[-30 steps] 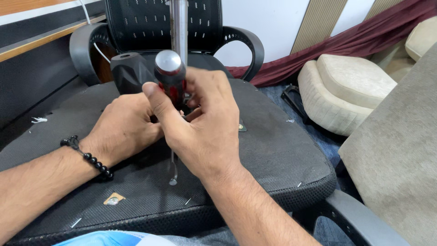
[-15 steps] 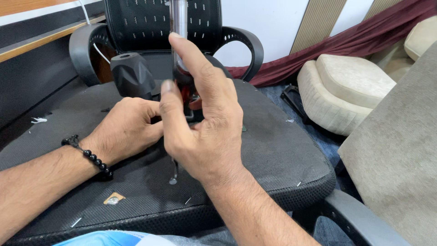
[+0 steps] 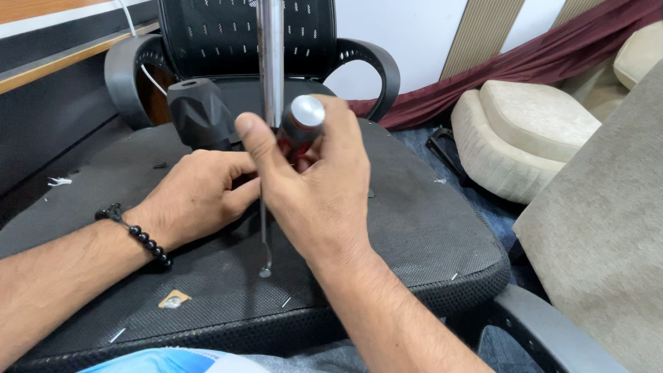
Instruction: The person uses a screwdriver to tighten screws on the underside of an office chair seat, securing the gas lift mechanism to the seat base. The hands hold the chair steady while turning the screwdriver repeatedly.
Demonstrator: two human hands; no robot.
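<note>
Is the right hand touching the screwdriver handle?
Touching. The head view shows the right hand wrapped around the screwdriver handle, fingers closed on it below its silver cap.

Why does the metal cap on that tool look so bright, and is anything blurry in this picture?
Head view: the screwdriver's metal cap catches soft overhead light and shows a pale glare spot, as does the upright chrome rod. Head view: the right hand and left hand are sharp, with only faint shadows on the mesh seat. Head view: the beige cushions behind look slightly softer.
</note>
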